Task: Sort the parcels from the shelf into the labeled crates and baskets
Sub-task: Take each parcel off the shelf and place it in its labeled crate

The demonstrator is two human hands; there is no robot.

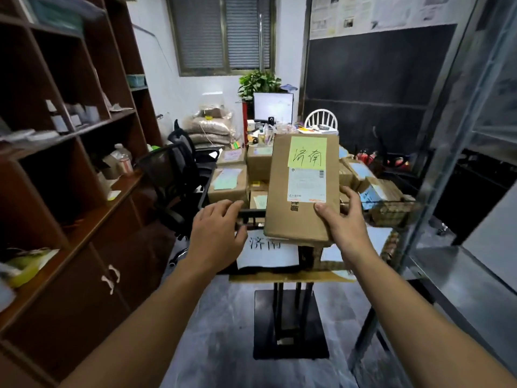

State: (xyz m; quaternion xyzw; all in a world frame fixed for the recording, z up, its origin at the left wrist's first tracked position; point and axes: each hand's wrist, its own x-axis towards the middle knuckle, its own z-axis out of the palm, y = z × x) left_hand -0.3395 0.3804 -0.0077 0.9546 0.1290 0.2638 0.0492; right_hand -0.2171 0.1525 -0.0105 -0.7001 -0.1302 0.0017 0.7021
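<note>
A cluttered office, with a dark wooden shelf unit [84, 130] on the left. Ahead stands a black wire crate [251, 212] bearing a white paper sign [267, 252]. The right hand [344, 222] has its grip clamped on the near corner of a flat brown cardboard parcel with a green note [302, 189], thumb on top. The parcel's long axis points away, over the crate's near rim. The left hand [216, 228] rests released on that rim. Parcel and hand cover part of the sign; the crate's free space is hidden.
</note>
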